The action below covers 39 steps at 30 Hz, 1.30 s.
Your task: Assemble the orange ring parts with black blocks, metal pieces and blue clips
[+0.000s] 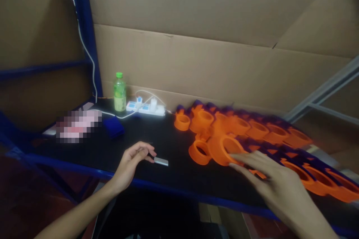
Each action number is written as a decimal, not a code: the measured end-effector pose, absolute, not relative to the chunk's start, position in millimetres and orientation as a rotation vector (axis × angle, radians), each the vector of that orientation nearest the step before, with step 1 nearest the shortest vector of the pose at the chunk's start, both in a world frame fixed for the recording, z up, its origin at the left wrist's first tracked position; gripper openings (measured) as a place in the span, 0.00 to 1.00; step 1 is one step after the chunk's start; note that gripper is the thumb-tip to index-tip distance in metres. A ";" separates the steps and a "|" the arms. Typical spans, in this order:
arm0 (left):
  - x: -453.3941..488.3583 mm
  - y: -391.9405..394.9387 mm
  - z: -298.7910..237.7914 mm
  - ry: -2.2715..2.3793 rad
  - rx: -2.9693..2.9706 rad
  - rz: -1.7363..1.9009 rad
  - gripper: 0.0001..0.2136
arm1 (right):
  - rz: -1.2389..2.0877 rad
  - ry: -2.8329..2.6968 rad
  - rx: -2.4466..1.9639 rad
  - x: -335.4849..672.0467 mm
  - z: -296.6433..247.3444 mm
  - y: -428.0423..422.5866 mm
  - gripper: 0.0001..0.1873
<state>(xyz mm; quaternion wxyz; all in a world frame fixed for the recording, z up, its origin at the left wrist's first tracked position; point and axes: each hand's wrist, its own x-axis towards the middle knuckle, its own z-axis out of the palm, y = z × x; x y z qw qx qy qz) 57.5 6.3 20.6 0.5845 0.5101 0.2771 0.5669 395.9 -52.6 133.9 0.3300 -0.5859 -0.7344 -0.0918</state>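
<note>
My left hand (134,160) is over the front of the black tabletop, thumb and fingers drawn together at one end of a small flat silver piece (161,162). The piece sticks out to the right of the fingertips; its exact kind does not show. My right hand (269,173) grips the lower edge of an orange ring-shaped plastic part (217,149), blurred by motion. Right beside that part is a smaller orange ring (199,152). Behind and to the right are rows of similar orange rings (258,130) with dark purple-blue backs, some partly hidden by my right hand.
A green-capped bottle (120,95) stands at the back left next to a white power strip (146,108) with plugs and cables. A dark blue item (113,127) and a pixelated pink object (77,125) lie left. Cardboard walls (179,56) and blue posts (85,26) enclose the table.
</note>
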 end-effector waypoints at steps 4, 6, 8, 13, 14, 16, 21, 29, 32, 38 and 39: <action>59.5 4.7 19.3 0.559 1.164 1.301 0.15 | 0.040 -2.182 -1.087 336.9 134.8 -51.4 0.08; 60.0 2.6 19.4 0.507 1.094 1.275 0.19 | 0.259 -2.272 -0.913 307.7 128.2 -47.2 0.07; 59.8 0.7 19.8 0.469 1.011 1.256 0.23 | 0.467 -2.337 -0.806 285.3 118.5 -40.8 0.08; 57.0 2.1 19.3 0.591 0.770 1.389 0.23 | 0.786 -2.174 -0.793 272.1 96.2 -15.5 0.12; 56.6 3.0 19.2 0.621 0.720 1.417 0.22 | 0.776 -2.132 -0.880 274.3 93.2 -10.2 0.13; 56.3 4.5 20.1 0.643 0.659 1.452 0.22 | 0.688 -2.149 -1.116 278.2 88.6 -1.9 0.14; 57.2 4.4 28.0 0.635 0.667 1.457 0.22 | 0.484 -2.436 -1.434 273.4 82.7 3.6 0.11; 56.5 3.7 32.5 0.591 0.711 1.406 0.21 | 0.257 -2.455 -1.476 265.6 80.4 -0.2 0.10; 56.8 5.9 28.9 0.600 0.681 1.405 0.18 | 0.304 -2.431 -1.478 266.2 81.8 -0.6 0.07; 56.0 6.7 22.3 0.562 0.690 1.319 0.14 | 0.484 -2.350 -1.497 270.5 83.0 3.1 0.03; 55.5 6.7 22.2 0.556 0.713 1.300 0.14 | 0.525 -2.326 -1.490 271.9 82.1 4.6 0.03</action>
